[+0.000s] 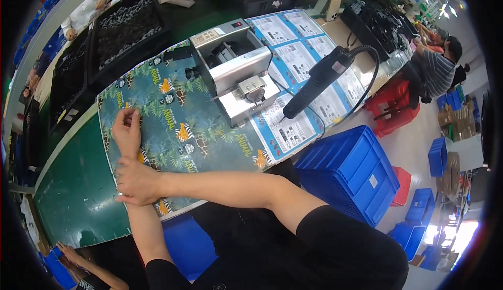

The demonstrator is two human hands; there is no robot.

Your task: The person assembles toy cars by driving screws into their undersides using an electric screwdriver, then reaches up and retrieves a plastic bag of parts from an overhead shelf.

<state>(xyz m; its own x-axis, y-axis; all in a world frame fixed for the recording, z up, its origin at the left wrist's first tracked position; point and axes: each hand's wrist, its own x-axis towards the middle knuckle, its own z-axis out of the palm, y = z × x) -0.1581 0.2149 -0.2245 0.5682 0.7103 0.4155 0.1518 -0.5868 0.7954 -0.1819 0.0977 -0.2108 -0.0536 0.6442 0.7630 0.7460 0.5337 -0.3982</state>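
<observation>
My left hand (126, 128) rests over the left part of a printed mat (209, 132) with an animal and jungle pattern. Its fingers curl loosely in toward the thumb, and nothing shows between them. My right arm crosses in front of me, and my right hand (139, 181) is wrapped round my left forearm (145, 227), just below the wrist. Beyond my hands, a silver metal machine (233, 67) with a small display stands on the mat. A black electric screwdriver (317, 83) hangs right of it, tip pointing down, over printed sheets (291, 132) with blue borders.
Black trays (126, 30) of small dark parts stand at the far left, with another black tray (374, 28) at the far right. A phone (334, 5) leans upright. Blue crates (348, 172) and a red chair (393, 109) stand right of the bench. Other people (440, 67) sit nearby.
</observation>
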